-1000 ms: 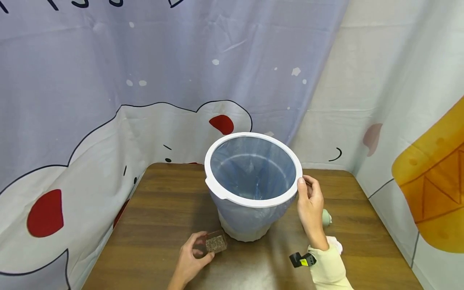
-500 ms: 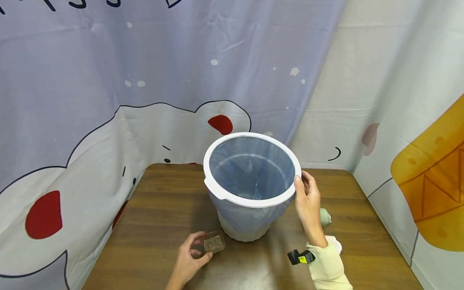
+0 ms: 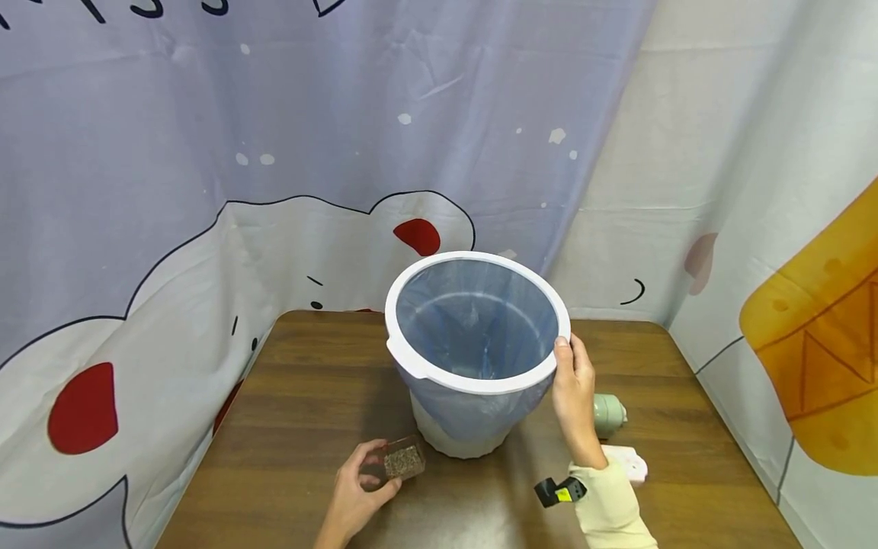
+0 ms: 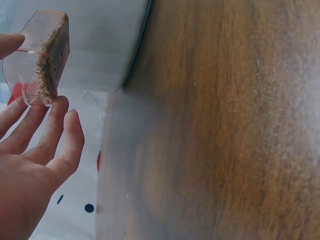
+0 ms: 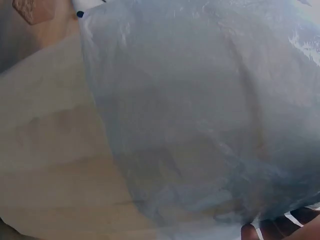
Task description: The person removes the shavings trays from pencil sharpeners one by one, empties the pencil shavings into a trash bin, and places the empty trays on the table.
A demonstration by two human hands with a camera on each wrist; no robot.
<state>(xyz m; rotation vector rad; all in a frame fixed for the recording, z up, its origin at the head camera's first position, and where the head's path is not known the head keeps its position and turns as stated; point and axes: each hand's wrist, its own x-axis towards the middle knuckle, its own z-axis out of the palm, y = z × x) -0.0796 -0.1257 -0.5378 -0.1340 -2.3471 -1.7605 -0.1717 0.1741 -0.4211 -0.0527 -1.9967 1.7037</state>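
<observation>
Thumb and fingers of the right hand (image 3: 575,385) pinch the rim of the white round plastic bin (image 3: 478,319) lined with a pale blue bag, at its right edge. Down front, the left hand (image 3: 357,488) grips a small clear plastic box (image 3: 402,460) of brown granules on the brown wooden table (image 3: 302,412), just left of the bin's base.

A white-rimmed bin (image 3: 473,427) lined with a pale blue plastic bag (image 3: 476,328) stands upright at the middle of the counter (image 3: 302,396). Just in front of it, a small clear box (image 3: 401,460) holding brown granules is tilted off the wood.
</observation>
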